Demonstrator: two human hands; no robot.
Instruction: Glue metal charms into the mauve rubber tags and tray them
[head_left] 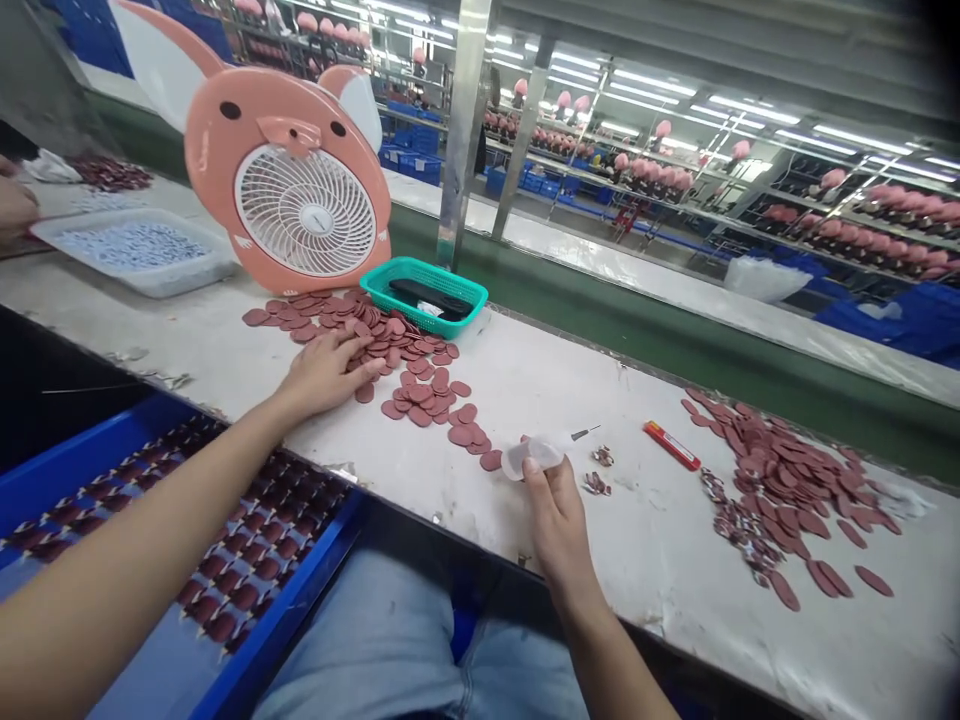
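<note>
My left hand rests with its fingers spread on a heap of flat, reddish-brown oval pieces on the white bench. My right hand is closed around a translucent squeeze bottle with a thin needle tip that points to the right. A line of the oval pieces trails from the heap toward the bottle. Just right of the bottle lie two little clusters of small shiny parts. Farther right, a bigger pile of ovals spreads out beside more of these shiny parts.
A pink animal-shaped fan stands behind the heap, beside a green basket holding dark items. A red packet lies to the right. At left are a white tray and another person's hand. A blue bin sits below the bench edge.
</note>
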